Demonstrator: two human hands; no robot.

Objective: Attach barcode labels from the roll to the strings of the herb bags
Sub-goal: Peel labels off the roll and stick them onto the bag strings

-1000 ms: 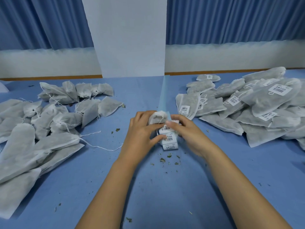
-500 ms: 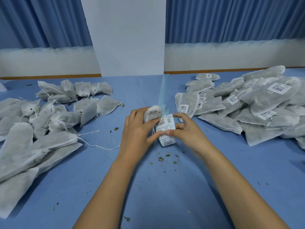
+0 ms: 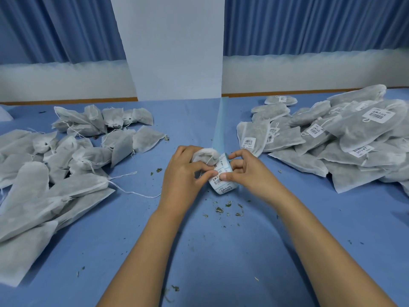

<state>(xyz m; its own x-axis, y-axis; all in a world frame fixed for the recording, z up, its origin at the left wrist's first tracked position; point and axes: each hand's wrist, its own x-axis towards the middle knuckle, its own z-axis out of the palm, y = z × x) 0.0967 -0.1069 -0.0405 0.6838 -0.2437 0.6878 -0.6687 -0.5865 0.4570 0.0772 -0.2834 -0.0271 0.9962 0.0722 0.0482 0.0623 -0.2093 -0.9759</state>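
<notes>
At the table's middle my left hand point(image 3: 183, 171) grips a white herb bag point(image 3: 204, 155) against its palm, fingers curled round the gathered top. Beside it stands the barcode label roll point(image 3: 223, 180), white labels on pale blue backing. My right hand point(image 3: 245, 171) pinches a label on the roll with thumb and fingers. My left thumb touches the same label. A blue backing strip point(image 3: 221, 122) runs away from the roll toward the wall. The bag's string is hidden between my fingers.
A heap of unlabelled herb bags point(image 3: 66, 165) with loose strings covers the left of the blue table point(image 3: 221, 251). A larger heap of labelled bags point(image 3: 332, 138) fills the right. Herb crumbs point(image 3: 223, 208) lie just in front of the roll. A white pillar point(image 3: 174, 47) stands behind.
Both hands stay at the roll. My right fingers have shifted from the roll's side onto a label on top, and my left thumb has come down to meet them.
</notes>
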